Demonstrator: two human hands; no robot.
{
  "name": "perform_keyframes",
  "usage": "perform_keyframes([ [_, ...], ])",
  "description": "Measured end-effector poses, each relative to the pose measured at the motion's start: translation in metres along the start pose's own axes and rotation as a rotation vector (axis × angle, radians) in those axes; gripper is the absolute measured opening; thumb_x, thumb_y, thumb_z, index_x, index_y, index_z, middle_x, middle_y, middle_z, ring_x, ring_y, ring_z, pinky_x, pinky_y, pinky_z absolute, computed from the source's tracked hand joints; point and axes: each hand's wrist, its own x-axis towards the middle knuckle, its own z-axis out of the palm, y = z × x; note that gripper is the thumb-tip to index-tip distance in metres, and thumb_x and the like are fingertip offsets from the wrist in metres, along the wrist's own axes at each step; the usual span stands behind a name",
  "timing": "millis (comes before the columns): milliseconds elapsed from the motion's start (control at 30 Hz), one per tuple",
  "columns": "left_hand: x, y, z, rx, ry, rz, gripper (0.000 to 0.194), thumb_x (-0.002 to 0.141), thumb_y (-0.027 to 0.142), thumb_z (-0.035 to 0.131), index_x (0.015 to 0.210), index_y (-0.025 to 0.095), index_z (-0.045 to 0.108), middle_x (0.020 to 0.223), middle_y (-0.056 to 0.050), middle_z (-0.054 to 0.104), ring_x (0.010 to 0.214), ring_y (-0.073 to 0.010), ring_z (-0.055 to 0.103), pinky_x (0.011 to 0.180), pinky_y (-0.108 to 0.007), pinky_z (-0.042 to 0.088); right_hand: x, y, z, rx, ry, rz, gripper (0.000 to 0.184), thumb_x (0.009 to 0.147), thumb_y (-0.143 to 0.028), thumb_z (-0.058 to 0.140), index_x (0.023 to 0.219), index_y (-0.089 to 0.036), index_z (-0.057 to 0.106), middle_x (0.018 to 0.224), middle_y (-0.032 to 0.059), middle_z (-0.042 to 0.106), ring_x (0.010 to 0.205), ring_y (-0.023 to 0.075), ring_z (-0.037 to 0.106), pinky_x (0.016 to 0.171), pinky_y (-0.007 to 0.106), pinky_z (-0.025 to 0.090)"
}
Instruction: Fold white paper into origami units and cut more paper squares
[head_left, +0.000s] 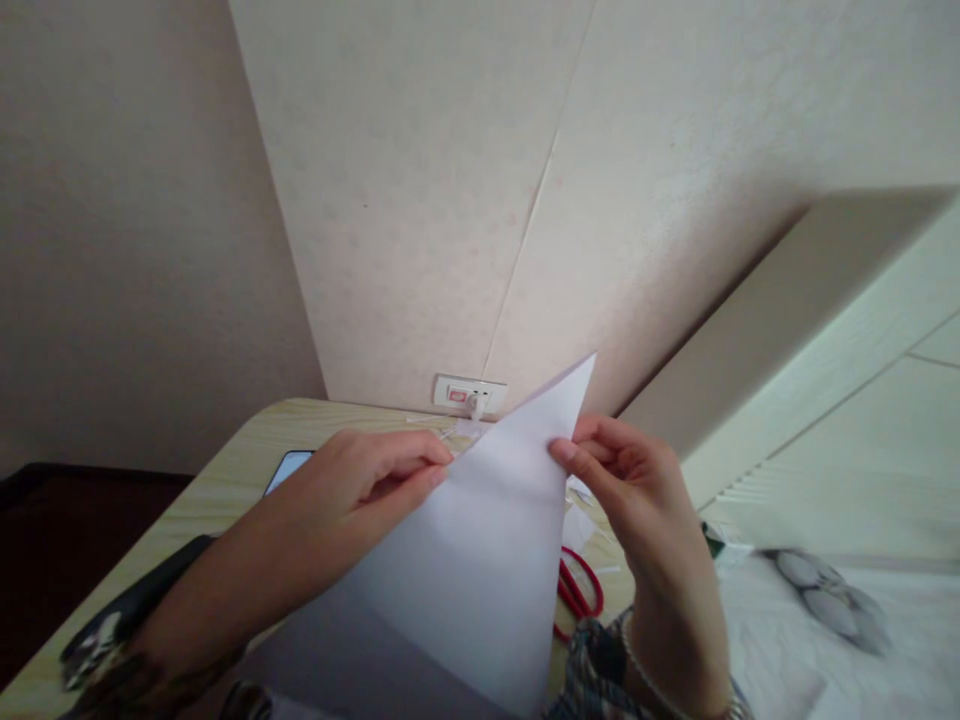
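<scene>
A large sheet of white paper (480, 550) is held up in front of me, its pointed corner rising toward the wall. My left hand (375, 480) pinches the paper's left edge between thumb and fingers. On the other side, my right hand (619, 465) grips the right edge just below the tip, thumb in front and fingers behind. The lower part of the sheet bends toward me and runs out of view at the bottom. Red-handled scissors (579, 590) lie on the table to the right, partly hidden behind the paper.
The light wooden table (251, 450) stands against the wall. On it are a phone (289, 468), a dark long object (142, 595) and white paper scraps (577, 525). A wall socket (470, 393) holds a white plug. White bedding (787, 650) lies at right beside a pale headboard (825, 330).
</scene>
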Motion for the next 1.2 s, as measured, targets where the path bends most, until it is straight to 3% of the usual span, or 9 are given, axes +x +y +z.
perform_keyframes([
  [133,0.000,-0.001,0.002,0.067,0.036,-0.052,0.037,0.093,0.044,0.043,0.078,0.022,0.069,0.068,0.001,0.069,0.062,-0.0173,0.062,0.052,-0.025,0.038,0.000,0.002,0.007,0.021,-0.035,0.002,0.008,0.078,-0.031,0.075,0.078,-0.023,0.071,0.069,-0.0007,0.074,0.063,0.0151,0.063,0.058,0.024,0.047],
  [267,0.002,0.001,0.006,0.107,0.017,-0.025,0.036,0.093,0.040,0.042,0.077,0.022,0.068,0.069,0.001,0.070,0.062,-0.0168,0.062,0.053,-0.025,0.037,0.004,0.005,0.022,0.160,-0.038,0.089,0.043,0.060,-0.027,0.087,0.101,-0.024,0.072,0.095,0.0036,0.078,0.080,0.0222,0.069,0.067,0.031,0.056],
  [367,0.001,0.004,0.007,0.137,0.022,-0.002,0.035,0.093,0.038,0.041,0.078,0.022,0.069,0.068,0.002,0.070,0.061,-0.0166,0.062,0.053,-0.025,0.038,0.008,0.008,0.028,0.217,0.005,0.126,0.036,0.062,-0.034,0.086,0.093,-0.022,0.074,0.084,0.0033,0.078,0.068,0.0198,0.067,0.058,0.029,0.055],
  [500,-0.002,0.007,0.006,0.139,0.043,0.021,0.034,0.094,0.039,0.043,0.080,0.023,0.070,0.068,0.002,0.071,0.061,-0.0174,0.062,0.054,-0.026,0.038,0.009,0.011,0.023,0.190,0.064,0.057,0.022,0.071,-0.040,0.080,0.078,-0.020,0.074,0.066,0.0006,0.071,0.055,0.0148,0.058,0.048,0.024,0.045],
  [667,-0.002,0.003,0.006,0.161,0.008,0.026,0.035,0.096,0.041,0.041,0.077,0.024,0.065,0.069,0.001,0.070,0.061,-0.0183,0.062,0.055,-0.028,0.038,0.005,0.014,0.016,0.123,0.136,-0.052,0.036,0.081,-0.042,0.073,0.055,-0.019,0.064,0.052,-0.0033,0.051,0.049,0.0101,0.041,0.044,0.023,0.027],
  [833,-0.001,0.001,0.005,0.215,-0.067,-0.018,0.037,0.094,0.041,0.036,0.072,0.023,0.060,0.069,0.000,0.067,0.064,-0.0201,0.062,0.060,-0.030,0.038,0.007,0.008,0.023,0.116,0.170,-0.112,0.008,0.073,-0.030,0.080,0.075,-0.024,0.075,0.070,-0.0020,0.069,0.062,0.0138,0.057,0.052,0.023,0.040],
  [933,-0.001,0.003,0.003,0.210,-0.108,-0.039,0.039,0.094,0.044,0.034,0.071,0.023,0.058,0.071,-0.001,0.069,0.068,-0.0218,0.063,0.063,-0.032,0.039,0.006,0.006,0.021,0.113,0.242,-0.157,0.004,0.076,-0.028,0.078,0.074,-0.025,0.076,0.073,-0.0014,0.073,0.066,0.0149,0.061,0.057,0.024,0.044],
  [1200,0.000,0.006,0.001,0.205,-0.120,-0.034,0.039,0.092,0.046,0.035,0.068,0.024,0.057,0.069,-0.002,0.068,0.069,-0.0230,0.063,0.064,-0.032,0.040,-0.002,0.008,0.012,0.010,0.297,-0.175,0.029,0.091,-0.039,0.065,0.070,-0.022,0.076,0.060,-0.0002,0.063,0.060,0.0151,0.051,0.054,0.026,0.038],
])
